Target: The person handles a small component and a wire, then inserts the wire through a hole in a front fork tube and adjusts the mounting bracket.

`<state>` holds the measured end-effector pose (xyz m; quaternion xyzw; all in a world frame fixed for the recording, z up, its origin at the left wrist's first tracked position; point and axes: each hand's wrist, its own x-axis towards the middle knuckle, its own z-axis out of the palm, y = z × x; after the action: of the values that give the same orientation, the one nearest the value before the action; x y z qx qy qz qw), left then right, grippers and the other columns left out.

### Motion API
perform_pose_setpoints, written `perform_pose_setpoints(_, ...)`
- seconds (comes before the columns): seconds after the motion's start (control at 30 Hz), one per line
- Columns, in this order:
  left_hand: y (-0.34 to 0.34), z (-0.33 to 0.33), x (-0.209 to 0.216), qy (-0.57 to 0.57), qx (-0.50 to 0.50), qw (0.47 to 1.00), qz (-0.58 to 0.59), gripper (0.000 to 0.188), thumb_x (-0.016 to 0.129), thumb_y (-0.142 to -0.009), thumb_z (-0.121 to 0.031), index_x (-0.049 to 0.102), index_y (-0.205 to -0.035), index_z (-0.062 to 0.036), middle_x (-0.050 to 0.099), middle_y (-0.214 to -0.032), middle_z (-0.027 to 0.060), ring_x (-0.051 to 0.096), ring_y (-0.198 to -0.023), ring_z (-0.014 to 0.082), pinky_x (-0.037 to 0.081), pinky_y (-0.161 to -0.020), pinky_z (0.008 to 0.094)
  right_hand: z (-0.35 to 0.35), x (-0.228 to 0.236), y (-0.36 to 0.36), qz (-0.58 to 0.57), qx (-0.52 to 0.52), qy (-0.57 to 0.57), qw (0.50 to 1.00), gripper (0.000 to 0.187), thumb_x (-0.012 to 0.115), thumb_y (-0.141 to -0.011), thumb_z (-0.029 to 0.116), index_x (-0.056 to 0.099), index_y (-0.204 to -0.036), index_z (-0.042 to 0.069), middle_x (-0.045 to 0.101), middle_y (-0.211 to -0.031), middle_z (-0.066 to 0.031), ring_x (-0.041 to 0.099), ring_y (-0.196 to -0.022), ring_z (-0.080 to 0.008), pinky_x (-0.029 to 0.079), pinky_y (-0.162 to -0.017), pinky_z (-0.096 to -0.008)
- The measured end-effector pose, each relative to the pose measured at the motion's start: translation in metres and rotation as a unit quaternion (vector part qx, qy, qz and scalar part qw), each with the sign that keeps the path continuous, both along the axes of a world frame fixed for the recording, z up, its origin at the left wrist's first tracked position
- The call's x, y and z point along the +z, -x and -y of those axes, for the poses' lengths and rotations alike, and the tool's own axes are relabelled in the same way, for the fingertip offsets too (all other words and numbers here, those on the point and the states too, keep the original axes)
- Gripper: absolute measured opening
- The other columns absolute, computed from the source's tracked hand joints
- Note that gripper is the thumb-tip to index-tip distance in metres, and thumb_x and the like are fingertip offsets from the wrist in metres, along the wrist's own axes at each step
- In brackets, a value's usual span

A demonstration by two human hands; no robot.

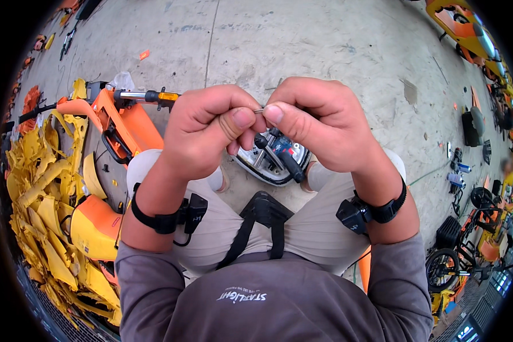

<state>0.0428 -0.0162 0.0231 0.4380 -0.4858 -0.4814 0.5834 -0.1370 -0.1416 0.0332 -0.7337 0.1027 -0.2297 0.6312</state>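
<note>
Left hand (208, 128) and right hand (328, 125) are both pinching a thin metallic piece (260, 110), grips narrow, piece sitting between them in mid-air. Open floor (325, 34) is stretching far; yellow scrap panels (45, 211) are crowding left. Shirt (279, 319) is showing white lettering (242, 296).

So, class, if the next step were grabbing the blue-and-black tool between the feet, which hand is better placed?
Probably the right hand: the black handle of the tool appears nearer to it than to the left hand. Both pinch a thin piece, so the right would let go first.
</note>
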Motion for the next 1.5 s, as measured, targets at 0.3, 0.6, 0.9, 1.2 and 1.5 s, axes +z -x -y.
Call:
perform_pose_setpoints(0.3, -0.012, 0.002, -0.007, -0.057, 0.015, 0.997, 0.056, 0.022, 0.056, -0.103, -0.015, 0.066, -0.097, 0.0037, 0.064, -0.080, 0.0052, 0.057, -0.063, 0.0080, 0.045, -0.054, 0.0210, -0.001, -0.004, -0.011, -0.098, -0.030, -0.044, 0.994, 0.021, 0.065, -0.099, 0.021, 0.070, -0.091, 0.002, 0.054, -0.065, 0.0021, 0.046, -0.064, -0.0059, 0.040, -0.056, -0.0265)
perform_pose_setpoints(0.6, -0.010, 0.013, -0.024, -0.158, 0.049, 0.984, 0.073, 0.018, 0.055, -0.102, -0.009, 0.067, -0.096, 0.0029, 0.064, -0.079, 0.0042, 0.059, -0.068, 0.0093, 0.050, -0.063, 0.0249, 0.008, -0.037, -0.019, -0.116, -0.040, -0.052, 0.991, 0.021, 0.063, -0.099, 0.020, 0.069, -0.092, 0.000, 0.060, -0.072, -0.0009, 0.050, -0.069, -0.0081, 0.044, -0.063, -0.0278)
perform_pose_setpoints(0.9, -0.004, 0.017, -0.029, -0.180, 0.052, 0.977, 0.099, 0.017, 0.057, -0.102, -0.007, 0.068, -0.095, 0.0035, 0.064, -0.077, 0.0033, 0.059, -0.069, 0.0092, 0.050, -0.065, 0.0256, 0.011, -0.038, -0.013, -0.175, -0.034, 0.001, 0.984, 0.023, 0.062, -0.103, 0.022, 0.067, -0.095, 0.001, 0.060, -0.078, 0.0011, 0.053, -0.073, -0.0072, 0.044, -0.065, -0.0247)
perform_pose_setpoints(1.2, 0.002, 0.022, -0.038, -0.225, 0.069, 0.938, 0.254, 0.015, 0.059, -0.099, -0.008, 0.069, -0.094, 0.0014, 0.065, -0.073, 0.0031, 0.058, -0.067, 0.0094, 0.048, -0.063, 0.0266, 0.017, -0.051, -0.012, -0.265, -0.051, 0.057, 0.961, 0.023, 0.063, -0.097, 0.023, 0.071, -0.100, 0.002, 0.066, -0.080, -0.0128, 0.060, -0.072, -0.0222, 0.050, -0.069, -0.0355)
perform_pose_setpoints(1.5, 0.006, 0.020, -0.038, -0.212, 0.064, 0.915, 0.338, 0.014, 0.061, -0.097, -0.011, 0.069, -0.095, 0.0002, 0.064, -0.071, 0.0056, 0.057, -0.066, 0.0113, 0.046, -0.061, 0.0290, 0.018, -0.051, -0.008, -0.284, -0.039, 0.101, 0.953, 0.021, 0.066, -0.099, 0.021, 0.071, -0.102, 0.001, 0.066, -0.097, -0.0110, 0.063, -0.094, -0.0219, 0.049, -0.084, -0.0334)
